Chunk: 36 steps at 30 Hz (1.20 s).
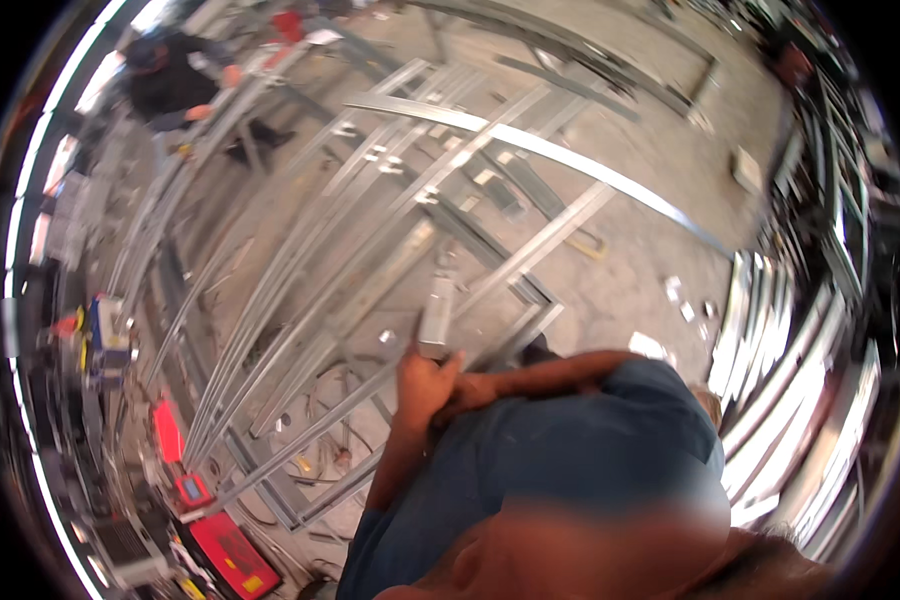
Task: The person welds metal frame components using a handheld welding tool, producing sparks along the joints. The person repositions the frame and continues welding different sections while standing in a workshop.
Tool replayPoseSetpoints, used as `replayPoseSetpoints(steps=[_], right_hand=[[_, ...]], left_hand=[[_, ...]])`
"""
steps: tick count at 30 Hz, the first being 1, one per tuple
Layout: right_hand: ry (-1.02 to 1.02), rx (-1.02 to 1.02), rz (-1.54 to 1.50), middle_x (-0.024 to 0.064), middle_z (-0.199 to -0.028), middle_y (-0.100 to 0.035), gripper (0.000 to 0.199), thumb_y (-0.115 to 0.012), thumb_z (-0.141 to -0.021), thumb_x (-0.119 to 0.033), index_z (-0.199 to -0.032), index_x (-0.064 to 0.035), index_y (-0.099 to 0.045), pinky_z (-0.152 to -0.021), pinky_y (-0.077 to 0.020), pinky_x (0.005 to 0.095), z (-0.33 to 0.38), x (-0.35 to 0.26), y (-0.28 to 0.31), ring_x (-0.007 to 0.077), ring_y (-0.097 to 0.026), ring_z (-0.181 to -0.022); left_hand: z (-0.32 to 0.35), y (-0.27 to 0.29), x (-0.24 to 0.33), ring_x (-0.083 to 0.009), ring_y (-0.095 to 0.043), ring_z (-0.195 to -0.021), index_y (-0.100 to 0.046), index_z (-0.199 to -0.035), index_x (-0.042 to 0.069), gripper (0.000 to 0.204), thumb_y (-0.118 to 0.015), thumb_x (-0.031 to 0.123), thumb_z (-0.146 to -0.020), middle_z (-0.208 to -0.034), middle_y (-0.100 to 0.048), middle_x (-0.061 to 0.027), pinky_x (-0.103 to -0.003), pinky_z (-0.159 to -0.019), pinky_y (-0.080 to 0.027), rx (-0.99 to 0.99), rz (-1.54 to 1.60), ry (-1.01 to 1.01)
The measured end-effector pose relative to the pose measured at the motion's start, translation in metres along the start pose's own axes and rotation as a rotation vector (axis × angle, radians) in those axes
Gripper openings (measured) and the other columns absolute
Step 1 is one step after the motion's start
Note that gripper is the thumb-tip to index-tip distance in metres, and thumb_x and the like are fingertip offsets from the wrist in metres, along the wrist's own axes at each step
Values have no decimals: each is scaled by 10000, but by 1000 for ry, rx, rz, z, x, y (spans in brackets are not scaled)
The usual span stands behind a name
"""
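Observation:
My left hand (427,385) is closed around the near end of a short grey metal channel piece (437,312), which points away from me. Close against it, my right hand (469,393) comes in from the right; its fingers are mostly hidden and blurred. Long, thin metal studs (315,285) lie side by side in front of my hands, ahead and to the left. Across them at the far side runs a bright metal track (560,150). Another metal bar (530,250) slants just ahead of my hands.
A co-worker in dark clothes (175,85) is at the far left beside more metal lengths. Red cases (232,555) and a blue-and-yellow box (108,335) stand at left, near cables. Stacked metal profiles (755,320) are at right. Small offcuts (680,300) litter the floor.

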State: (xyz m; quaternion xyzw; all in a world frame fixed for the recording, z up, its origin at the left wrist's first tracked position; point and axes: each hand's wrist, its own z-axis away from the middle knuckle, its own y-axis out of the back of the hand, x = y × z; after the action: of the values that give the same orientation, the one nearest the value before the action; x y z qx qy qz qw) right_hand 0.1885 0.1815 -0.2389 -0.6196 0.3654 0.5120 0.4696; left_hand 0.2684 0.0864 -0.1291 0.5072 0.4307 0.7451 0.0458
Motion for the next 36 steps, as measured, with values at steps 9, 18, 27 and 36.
replayPoseSetpoints(steps=[9, 18, 27, 36], right_hand=[[123, 193, 66, 165, -1063, -732, 443, -779, -900, -325, -1145, 32, -684, -895, -543, 392, 75, -32, 77, 258, -704, -1018], [-756, 686, 317, 254, -1038, -722, 573, -642, -875, -529, -1055, 6, -735, -875, -542, 500, 176, 53, 128, 416, -691, -1025], [-902, 791, 161, 263, -1043, -720, 579, -608, -929, -552, -1022, -1, -756, -874, -542, 525, 180, 87, 117, 424, -696, -1020], [-882, 814, 123, 230, -978, -735, 527, -569, -978, -501, -936, -11, -755, -825, -556, 522, 182, 83, 120, 408, -713, -951]], left_hand=[[-85, -44, 97, -429, -704, -1022, -525, -1400, -34, 672, -759, 82, -781, -1161, -689, -276, -466, -844, -562, -83, -141, -209], [-190, -113, 195, -439, -696, -1010, -463, -1495, 42, 814, -760, 46, -736, -1209, -676, -257, -456, -823, -583, -303, -133, -562], [-241, -222, 177, -424, -728, -908, -465, -1508, 74, 813, -752, 67, -747, -1008, -724, -253, -458, -772, -584, -478, -227, -548], [-260, -245, 158, -420, -724, -853, -453, -1518, 67, 835, -752, 61, -738, -966, -719, -245, -460, -758, -577, -502, -216, -556]])
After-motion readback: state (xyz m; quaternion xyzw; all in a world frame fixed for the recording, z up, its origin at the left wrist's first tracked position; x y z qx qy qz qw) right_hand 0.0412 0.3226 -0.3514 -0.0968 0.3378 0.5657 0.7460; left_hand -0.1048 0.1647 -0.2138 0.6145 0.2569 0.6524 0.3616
